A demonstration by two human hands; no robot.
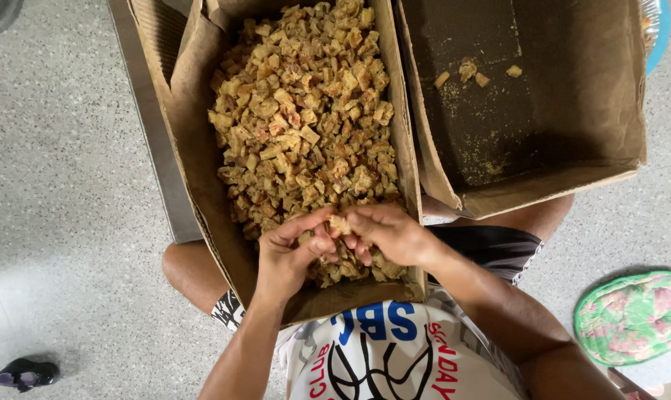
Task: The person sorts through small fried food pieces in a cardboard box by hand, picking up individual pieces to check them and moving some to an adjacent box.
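A cardboard box (195, 148) rests between my knees, heaped with small tan, crusty chunks (306, 118). My left hand (287, 255) and my right hand (387, 233) meet over the near end of the pile. Together their fingertips pinch one chunk (341, 223) just above the heap. To the right stands a second cardboard box (543, 185), dark inside, with only a few chunks (469, 70) and crumbs on its floor.
The floor is speckled grey (61, 185). A grey flat panel (154, 141) lies under the left box. A green and pink flowered cushion (632, 317) sits at the right. A dark shoe (24, 372) is at the lower left, a blue rim (660, 33) at the upper right.
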